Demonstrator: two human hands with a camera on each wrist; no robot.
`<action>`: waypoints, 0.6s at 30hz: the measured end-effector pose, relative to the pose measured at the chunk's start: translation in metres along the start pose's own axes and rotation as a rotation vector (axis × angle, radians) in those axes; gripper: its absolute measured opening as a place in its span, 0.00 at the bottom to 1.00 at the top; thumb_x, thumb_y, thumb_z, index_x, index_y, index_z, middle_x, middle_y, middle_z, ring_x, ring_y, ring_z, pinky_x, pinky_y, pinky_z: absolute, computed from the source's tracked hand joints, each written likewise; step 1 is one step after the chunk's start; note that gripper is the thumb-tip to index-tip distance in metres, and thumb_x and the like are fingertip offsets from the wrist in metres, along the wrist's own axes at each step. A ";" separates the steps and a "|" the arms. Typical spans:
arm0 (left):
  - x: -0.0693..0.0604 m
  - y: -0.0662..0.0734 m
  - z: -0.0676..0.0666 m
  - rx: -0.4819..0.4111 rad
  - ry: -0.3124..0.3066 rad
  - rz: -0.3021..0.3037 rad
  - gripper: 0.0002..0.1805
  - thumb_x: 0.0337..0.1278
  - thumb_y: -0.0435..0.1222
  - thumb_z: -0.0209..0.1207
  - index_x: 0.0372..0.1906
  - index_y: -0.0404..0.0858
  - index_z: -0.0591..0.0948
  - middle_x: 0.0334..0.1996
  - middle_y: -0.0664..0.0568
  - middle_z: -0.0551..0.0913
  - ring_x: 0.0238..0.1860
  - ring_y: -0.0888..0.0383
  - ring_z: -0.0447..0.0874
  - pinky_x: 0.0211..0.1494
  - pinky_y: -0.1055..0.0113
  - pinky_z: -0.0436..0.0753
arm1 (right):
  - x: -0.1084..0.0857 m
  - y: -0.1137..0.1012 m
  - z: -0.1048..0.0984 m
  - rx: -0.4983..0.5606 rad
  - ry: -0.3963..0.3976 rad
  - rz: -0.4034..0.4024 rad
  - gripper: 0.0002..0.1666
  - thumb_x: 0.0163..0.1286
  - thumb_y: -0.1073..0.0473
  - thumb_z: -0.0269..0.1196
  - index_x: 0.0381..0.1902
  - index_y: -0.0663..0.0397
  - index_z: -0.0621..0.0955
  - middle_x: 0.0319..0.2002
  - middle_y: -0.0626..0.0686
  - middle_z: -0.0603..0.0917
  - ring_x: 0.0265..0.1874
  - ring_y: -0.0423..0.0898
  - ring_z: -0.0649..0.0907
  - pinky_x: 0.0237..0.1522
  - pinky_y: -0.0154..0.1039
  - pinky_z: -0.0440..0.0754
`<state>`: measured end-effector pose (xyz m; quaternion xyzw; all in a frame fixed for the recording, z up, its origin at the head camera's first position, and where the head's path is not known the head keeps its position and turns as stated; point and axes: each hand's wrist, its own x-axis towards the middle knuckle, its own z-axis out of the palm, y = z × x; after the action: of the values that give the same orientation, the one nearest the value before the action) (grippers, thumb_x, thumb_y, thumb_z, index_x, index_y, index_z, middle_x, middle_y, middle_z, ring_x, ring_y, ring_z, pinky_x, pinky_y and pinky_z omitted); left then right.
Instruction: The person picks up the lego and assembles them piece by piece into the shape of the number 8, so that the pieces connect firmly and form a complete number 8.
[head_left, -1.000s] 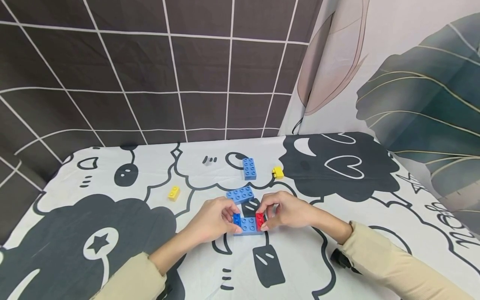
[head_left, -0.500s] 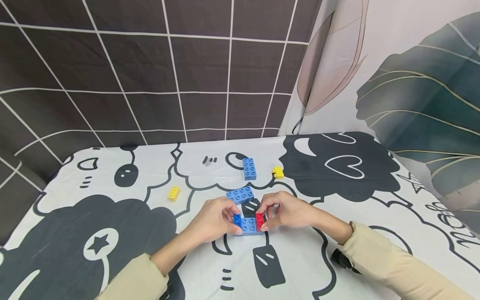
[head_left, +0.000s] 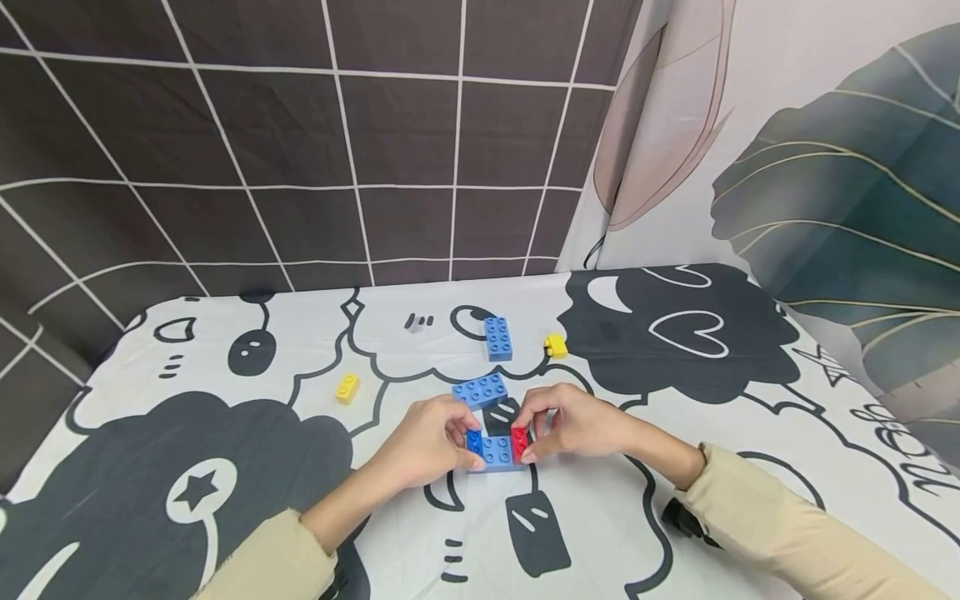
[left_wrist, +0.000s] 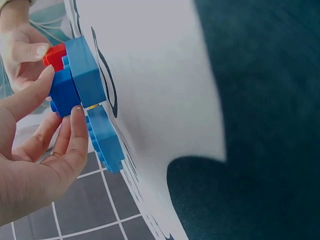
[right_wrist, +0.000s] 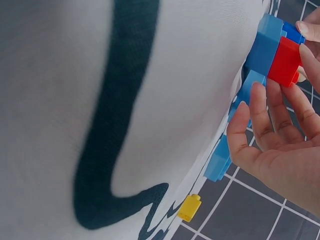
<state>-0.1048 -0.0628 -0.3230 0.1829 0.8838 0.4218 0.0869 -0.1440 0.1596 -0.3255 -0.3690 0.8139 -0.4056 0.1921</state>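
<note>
At opposite ends atop a light-blue studded plastic brick (head_left: 497, 451), a person's left hand (head_left: 426, 440) pinches a dark-blue rectangular brick (head_left: 474, 441), the right hand (head_left: 573, 420) a red rectangular brick (head_left: 519, 444).

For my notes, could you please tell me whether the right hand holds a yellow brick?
No, the right hand pinches the red brick.

Head view looks forward and down; wrist views, close and sideways, share the red brick (right_wrist: 284, 61).
</note>
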 end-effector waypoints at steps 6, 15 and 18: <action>0.000 -0.001 0.000 0.010 0.001 -0.005 0.14 0.31 0.29 0.73 0.29 0.34 0.81 0.24 0.54 0.73 0.27 0.61 0.73 0.31 0.70 0.74 | 0.000 0.000 0.000 -0.003 -0.003 -0.007 0.14 0.46 0.63 0.72 0.33 0.57 0.82 0.29 0.45 0.79 0.26 0.41 0.77 0.24 0.33 0.75; 0.002 -0.002 -0.002 0.023 -0.030 0.003 0.15 0.31 0.31 0.73 0.30 0.35 0.80 0.25 0.55 0.74 0.28 0.61 0.74 0.33 0.70 0.74 | 0.000 0.000 0.000 0.002 -0.004 -0.002 0.14 0.47 0.64 0.72 0.33 0.57 0.82 0.29 0.45 0.79 0.26 0.41 0.76 0.25 0.33 0.74; 0.003 -0.003 -0.004 0.019 -0.053 0.003 0.15 0.32 0.33 0.73 0.30 0.35 0.80 0.25 0.55 0.75 0.28 0.60 0.74 0.34 0.70 0.74 | 0.000 0.000 0.000 0.004 -0.006 0.003 0.14 0.47 0.64 0.72 0.33 0.57 0.82 0.29 0.45 0.79 0.26 0.41 0.76 0.25 0.33 0.74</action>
<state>-0.1090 -0.0660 -0.3225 0.1962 0.8848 0.4088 0.1077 -0.1439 0.1597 -0.3254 -0.3684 0.8131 -0.4058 0.1959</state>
